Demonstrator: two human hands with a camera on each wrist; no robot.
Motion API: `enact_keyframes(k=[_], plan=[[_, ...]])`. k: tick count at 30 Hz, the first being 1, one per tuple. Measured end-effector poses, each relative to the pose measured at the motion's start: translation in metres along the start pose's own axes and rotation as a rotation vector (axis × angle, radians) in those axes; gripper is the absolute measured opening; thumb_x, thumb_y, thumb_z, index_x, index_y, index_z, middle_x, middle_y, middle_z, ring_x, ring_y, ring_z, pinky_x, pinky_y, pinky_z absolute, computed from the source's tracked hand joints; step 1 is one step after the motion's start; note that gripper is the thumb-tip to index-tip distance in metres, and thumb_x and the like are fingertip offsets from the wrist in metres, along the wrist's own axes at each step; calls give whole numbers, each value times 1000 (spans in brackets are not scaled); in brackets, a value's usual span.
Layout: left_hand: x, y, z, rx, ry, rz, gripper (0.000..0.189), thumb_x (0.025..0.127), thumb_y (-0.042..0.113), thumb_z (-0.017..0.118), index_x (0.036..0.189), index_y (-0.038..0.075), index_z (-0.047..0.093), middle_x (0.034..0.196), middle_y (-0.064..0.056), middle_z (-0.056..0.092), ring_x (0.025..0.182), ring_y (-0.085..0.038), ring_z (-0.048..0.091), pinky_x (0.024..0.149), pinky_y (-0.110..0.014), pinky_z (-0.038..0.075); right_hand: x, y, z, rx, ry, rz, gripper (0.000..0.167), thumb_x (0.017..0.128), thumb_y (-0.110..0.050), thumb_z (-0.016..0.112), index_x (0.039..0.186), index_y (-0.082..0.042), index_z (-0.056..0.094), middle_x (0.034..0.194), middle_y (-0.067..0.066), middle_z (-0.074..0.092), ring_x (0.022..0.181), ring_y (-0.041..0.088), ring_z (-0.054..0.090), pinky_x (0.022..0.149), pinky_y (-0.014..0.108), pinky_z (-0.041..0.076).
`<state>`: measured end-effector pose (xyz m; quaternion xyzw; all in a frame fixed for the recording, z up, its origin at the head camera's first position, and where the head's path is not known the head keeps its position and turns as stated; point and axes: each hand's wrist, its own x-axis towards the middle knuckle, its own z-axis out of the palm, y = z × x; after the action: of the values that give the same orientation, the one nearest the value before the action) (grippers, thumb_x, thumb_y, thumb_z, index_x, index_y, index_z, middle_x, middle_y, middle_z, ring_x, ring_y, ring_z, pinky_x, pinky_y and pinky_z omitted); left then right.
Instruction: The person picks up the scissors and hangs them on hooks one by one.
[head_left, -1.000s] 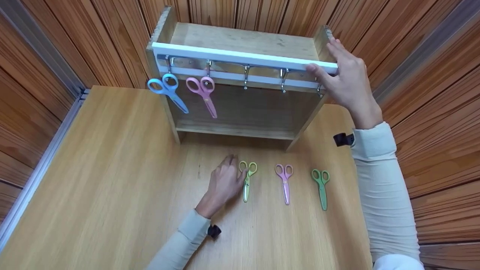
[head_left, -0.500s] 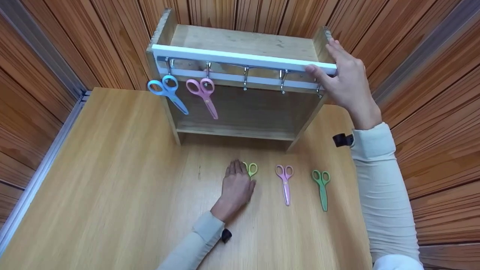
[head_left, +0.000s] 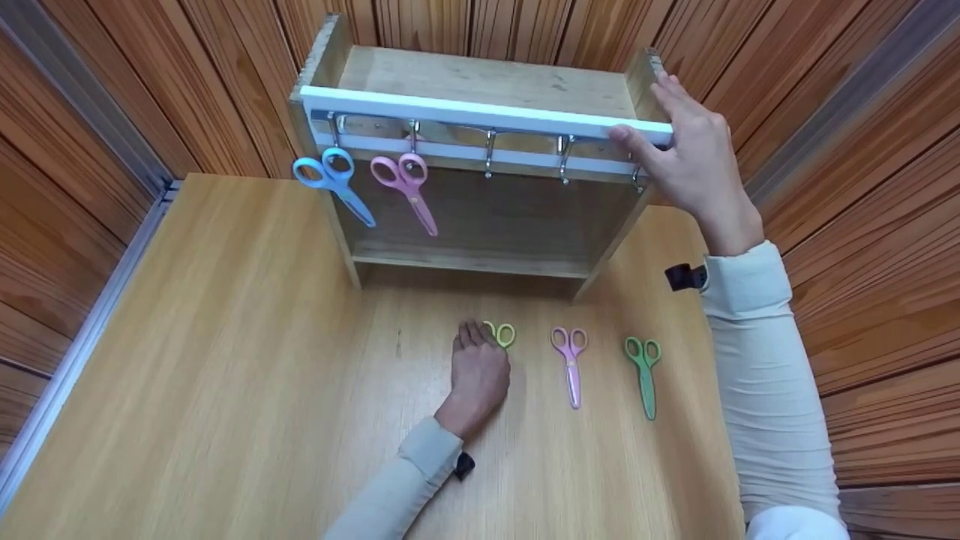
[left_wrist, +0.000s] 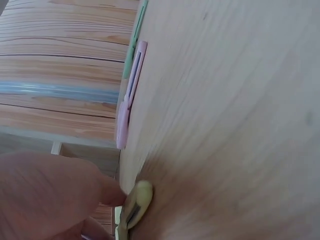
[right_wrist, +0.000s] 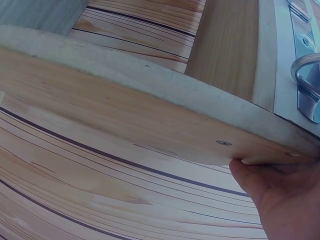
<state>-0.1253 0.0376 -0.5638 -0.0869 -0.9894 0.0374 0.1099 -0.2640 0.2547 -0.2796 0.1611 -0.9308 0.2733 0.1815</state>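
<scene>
My left hand (head_left: pixel 481 375) is over the yellow scissors (left_wrist: pixel 144 194) on the table, covering their blades; only the finger loops show in the head view. In the left wrist view, the thumb (left_wrist: pixel 107 192) is against the blade end, with another finger behind it. At the upper right, my right hand (head_left: pixel 694 161) grips the corner of a wooden shelf (head_left: pixel 480 71), its thumb over the white hook rail (head_left: pixel 465 111) and its fingers along the outer side. Blue scissors (head_left: pixel 346 193) and pink scissors (head_left: pixel 415 196) hang from the two leftmost hooks.
Another pair of pink scissors (head_left: pixel 573 379) and green scissors (head_left: pixel 646 386) lie in a row to the right of my left hand. Three bare hooks, the middle one (head_left: pixel 490 154) among them, continue along the rail. Wood-panelled walls (head_left: pixel 885 300) enclose the table (head_left: pixel 225 360).
My left hand has moved right, from beside the yellow scissors to over their blades. My right hand has stayed on the shelf corner. The hanging scissors have not moved.
</scene>
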Motion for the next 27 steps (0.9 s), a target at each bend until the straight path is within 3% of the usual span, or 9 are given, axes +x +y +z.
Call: enact_keyframes(k=[5,10,16,19,23,27], plan=[[4,4,0,53,-16,-22,43,101,23,58,129,-8,70,131,-25,72,120,-34,74,88,-36,65,0,-1,1,-4,-6,0,96,92,-76,59,158,-7,46,170,7,35,162,23,28,134,45,24],[9,8,0,95,14,-32,39,100,20,59,122,-9,74,121,-23,77,110,-32,78,72,-31,65,1,0,-1,5,1,-8,99,91,-77,61,157,-5,46,170,9,35,162,25,29,134,46,24],[10,7,2,87,114,-36,16,95,11,64,84,7,76,85,-8,75,79,-19,71,62,-28,57,1,-1,-1,3,-3,0,98,91,-76,61,158,-5,46,171,9,35,163,25,28,135,45,22],[9,2,-1,29,164,-36,18,90,8,71,73,14,71,73,-2,69,67,-15,65,53,-26,54,1,-1,0,3,1,-4,99,91,-77,60,158,-5,46,170,8,35,162,24,28,134,45,23],[8,-8,-11,-127,134,8,17,88,5,74,73,13,73,70,-3,69,61,-16,68,46,-30,55,0,-2,0,6,2,-5,99,91,-78,59,158,-6,46,170,7,35,162,24,28,134,46,24],[9,-21,-22,-342,-12,43,13,92,0,70,82,8,75,76,-7,72,65,-19,71,51,-37,60,0,-3,0,6,-2,8,97,92,-77,59,158,-8,45,171,6,34,162,23,28,134,46,24]])
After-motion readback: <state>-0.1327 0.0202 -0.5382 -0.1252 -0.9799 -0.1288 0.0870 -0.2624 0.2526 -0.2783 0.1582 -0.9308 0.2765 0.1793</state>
